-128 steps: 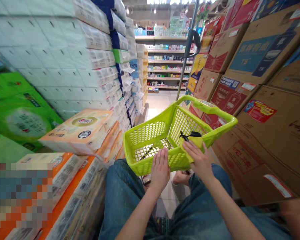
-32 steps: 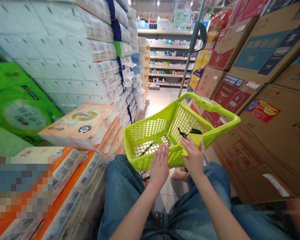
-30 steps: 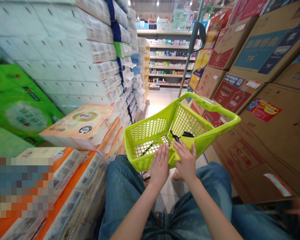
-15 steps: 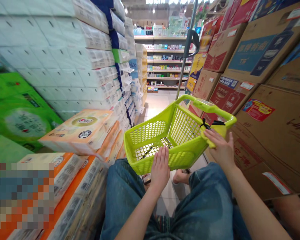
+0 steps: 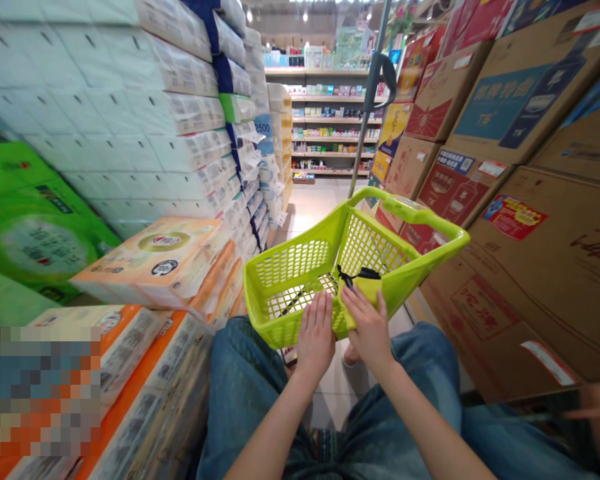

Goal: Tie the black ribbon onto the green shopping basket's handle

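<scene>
White packs, too many to count, fill the upper left of the frame, and stacked cartons line the right. One yellow-green basket slants across the centre. Two hands meet its near rim: the left hand lays flat, close-set fingers there, whether gripping I cannot tell; just beside, the right hand holds one yellow cloth against it, fingers pressed down. Rubbing that side seems the step in hand; another pass would call for even pressure, basket braced. Smallest is black trim at the cloth's top.
</scene>
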### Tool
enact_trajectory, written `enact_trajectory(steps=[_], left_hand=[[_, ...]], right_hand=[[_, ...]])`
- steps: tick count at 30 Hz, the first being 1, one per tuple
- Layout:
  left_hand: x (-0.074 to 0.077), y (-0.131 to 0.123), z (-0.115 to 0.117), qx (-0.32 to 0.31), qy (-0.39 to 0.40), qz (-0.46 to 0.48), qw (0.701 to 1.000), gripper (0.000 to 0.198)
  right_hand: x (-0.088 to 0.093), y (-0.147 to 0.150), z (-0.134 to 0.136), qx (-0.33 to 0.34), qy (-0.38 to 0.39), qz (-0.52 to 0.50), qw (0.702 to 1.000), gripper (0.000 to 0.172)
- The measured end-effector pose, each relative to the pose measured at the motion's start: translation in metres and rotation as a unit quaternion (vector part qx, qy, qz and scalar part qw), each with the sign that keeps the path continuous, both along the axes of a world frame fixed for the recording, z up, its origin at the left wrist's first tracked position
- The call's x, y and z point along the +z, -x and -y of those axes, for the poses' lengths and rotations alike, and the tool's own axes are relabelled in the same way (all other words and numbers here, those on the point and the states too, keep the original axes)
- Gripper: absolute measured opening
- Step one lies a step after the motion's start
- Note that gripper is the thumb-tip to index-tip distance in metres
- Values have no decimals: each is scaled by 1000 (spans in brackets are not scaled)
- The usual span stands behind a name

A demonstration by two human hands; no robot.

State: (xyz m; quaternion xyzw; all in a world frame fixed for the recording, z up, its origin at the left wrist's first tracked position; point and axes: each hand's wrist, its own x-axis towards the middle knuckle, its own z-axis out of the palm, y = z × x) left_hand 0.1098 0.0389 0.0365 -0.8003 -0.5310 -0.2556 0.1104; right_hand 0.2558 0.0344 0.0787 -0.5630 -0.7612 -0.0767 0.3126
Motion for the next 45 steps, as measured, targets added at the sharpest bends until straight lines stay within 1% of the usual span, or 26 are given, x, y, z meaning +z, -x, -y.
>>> enact_trajectory(steps=[2, 3, 5, 7, 8, 10, 12, 14, 16, 17, 19, 21, 25, 27, 29, 31, 33, 35, 38, 41, 43, 45], left_hand=[[1, 0, 0, 0, -4, -3, 1000, 83], [1, 0, 1, 0, -5, -3, 1000, 83], [3, 0, 1, -1, -4, -4, 1000, 82], [3, 0, 2, -1, -2, -6, 1000, 81], [3, -1, 2, -1, -1, -6, 1000, 81], [3, -1, 2, -1, 0, -5, 1000, 82], [3, -1, 2, -1, -1, -6, 1000, 82], [2, -1, 1, 1, -1, -9, 1000, 80], [2, -2, 1, 3, -1, -11, 1000, 79], [2, -2, 1, 3, -1, -10, 1000, 79], [2, -2, 1, 2, -2, -5, 1000, 79], [2, -2, 1, -1, -1, 2, 1000, 80], [2, -1, 1, -4, 2, 11, 1000, 82], [3, 0, 1, -5, -2, 13, 1000, 84], [4, 1, 1, -7, -6, 13, 1000, 85], [5, 1, 1, -10, -7, 10, 1000, 84], [5, 1, 1, -10, -7, 7, 1000, 81], [5, 1, 1, -10, -6, 8, 1000, 79], [4, 1, 1, -14, -6, 9, 1000, 79], [4, 2, 1, -20, -6, 11, 1000, 79], [3, 3, 0, -25, -5, 16, 1000, 79], [2, 5, -1, -28, -8, 19, 999, 81]], right_hand=[[-4, 15, 4, 23, 9, -5, 1000, 79], [-4, 16, 5, 33, 11, -4, 999, 80], [-1, 8, 5, 50, 14, 6, 999, 81], [5, -14, 1, 54, 13, 23, 998, 79], [9, -29, -2, 45, 8, 31, 998, 78], [17, -65, -9, 8, -11, 44, 999, 74], [26, -102, -17, -36, -54, 50, 997, 67], [34, -133, -24, -84, -89, 32, 992, 60], [39, -150, -28, -123, -109, 5, 986, 54], [40, -151, -29, -138, -113, -5, 984, 53], [38, -138, -28, -152, -109, -14, 982, 54], [31, -107, -23, -138, -89, -9, 986, 58], [10, -27, -10, -43, -19, -9, 999, 71], [1, 3, -5, -9, 0, -7, 1000, 76], [-2, 16, -2, 12, 6, -3, 1000, 78], [-1, 14, -2, 33, 7, 9, 999, 78], [4, -3, -5, 48, 5, 27, 998, 76], [12, -30, -10, 38, -4, 44, 998, 75], [27, -80, -20, -23, -35, 64, 997, 71], [41, -126, -31, -80, -79, 69, 991, 63], [49, -146, -37, -97, -88, 66, 989, 56], [52, -155, -40, -104, -84, 66, 989, 50]])
